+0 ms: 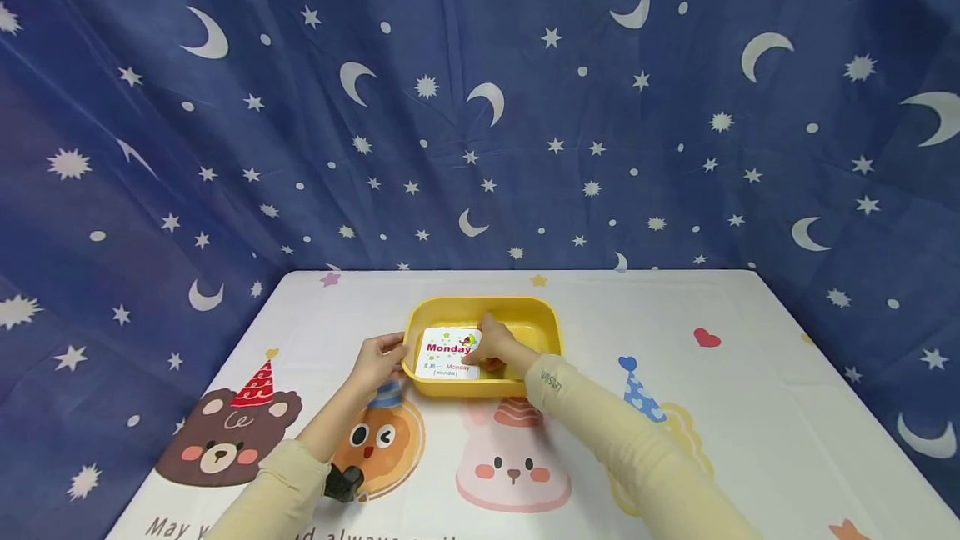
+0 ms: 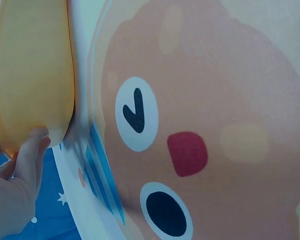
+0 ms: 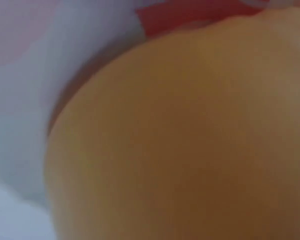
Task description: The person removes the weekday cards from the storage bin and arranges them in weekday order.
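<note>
In the head view, a shallow yellow plastic bin (image 1: 480,389) stands on the table. My left hand (image 1: 378,363) grips its left end, fingers on the outer wall; the left wrist view shows these fingers (image 2: 27,160) against the yellow side. A white word card (image 1: 442,362) printed "Monday" is inside the bin at the left, face up. My right hand (image 1: 498,342) reaches into the bin and holds the card at its right edge, thumb over the printed face. In the right wrist view, the bin's wall (image 3: 180,140) fills most of the picture and hides that hand.
The white table cover (image 1: 750,407) carries printed cartoon animals and hearts. A dark blue curtain (image 1: 525,107) with moons and stars hangs behind and along the sides. A small black device (image 1: 345,483) sits at the left wrist.
</note>
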The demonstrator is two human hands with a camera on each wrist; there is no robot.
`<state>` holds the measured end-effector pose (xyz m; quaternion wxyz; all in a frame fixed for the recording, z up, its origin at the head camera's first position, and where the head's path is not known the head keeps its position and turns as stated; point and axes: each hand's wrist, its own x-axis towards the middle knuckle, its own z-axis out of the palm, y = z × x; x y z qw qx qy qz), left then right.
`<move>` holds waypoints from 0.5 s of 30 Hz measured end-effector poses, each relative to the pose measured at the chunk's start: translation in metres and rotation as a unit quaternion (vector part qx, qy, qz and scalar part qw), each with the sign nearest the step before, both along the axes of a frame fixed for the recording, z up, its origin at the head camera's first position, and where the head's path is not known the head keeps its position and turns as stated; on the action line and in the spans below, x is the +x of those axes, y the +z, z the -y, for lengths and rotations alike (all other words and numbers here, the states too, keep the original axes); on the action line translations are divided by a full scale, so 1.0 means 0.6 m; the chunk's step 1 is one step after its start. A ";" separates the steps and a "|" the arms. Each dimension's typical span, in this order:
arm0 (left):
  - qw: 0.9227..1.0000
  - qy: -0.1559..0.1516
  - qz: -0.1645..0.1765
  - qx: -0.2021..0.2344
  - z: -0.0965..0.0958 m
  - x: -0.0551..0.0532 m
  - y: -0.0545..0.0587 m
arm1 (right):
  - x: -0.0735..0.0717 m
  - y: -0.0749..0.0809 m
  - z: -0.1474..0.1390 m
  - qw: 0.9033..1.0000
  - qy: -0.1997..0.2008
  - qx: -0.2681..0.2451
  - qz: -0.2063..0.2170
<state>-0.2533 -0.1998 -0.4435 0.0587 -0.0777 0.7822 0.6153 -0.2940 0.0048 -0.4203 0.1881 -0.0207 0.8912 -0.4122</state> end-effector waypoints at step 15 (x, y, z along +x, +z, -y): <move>1.000 0.003 0.003 0.000 -0.001 -0.001 -0.002 | -0.069 -0.080 -0.004 0.996 -0.038 -0.078 0.003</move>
